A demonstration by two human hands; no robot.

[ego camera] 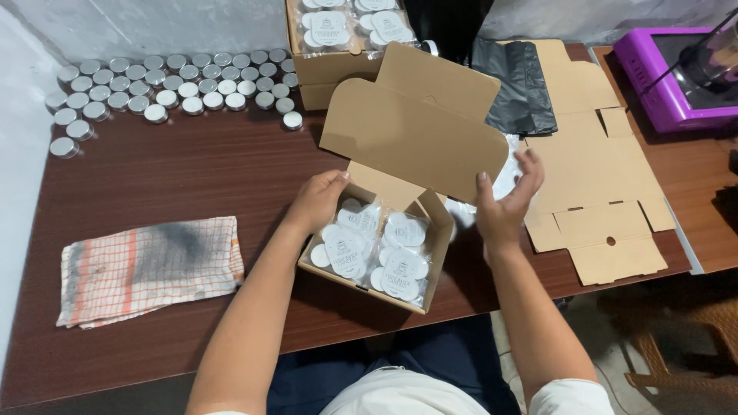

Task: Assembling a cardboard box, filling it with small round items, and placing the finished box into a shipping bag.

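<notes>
Left hand [319, 198] gripped the cardboard box [377, 257] wall near the table's [192, 177] front edge; right hand [503, 201], fingers spread wide, touched its raised lid [419, 127].

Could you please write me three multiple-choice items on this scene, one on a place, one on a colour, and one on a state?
1. Where does the checked cloth lie, seen from the camera?
A. left of the cardboard box
B. inside the box
C. on the purple machine

2. What colour are the small round tins at the table's far left?
A. red
B. silver
C. black

3. How is the box's lid?
A. shut flat
C. torn off
B. raised open

Answers: 1 A, the cloth lies on the table beyond the left hand. 2 B, their tops shine silver. 3 B, the lid stands up, the right hand at its edge, and white packets show inside.
</notes>
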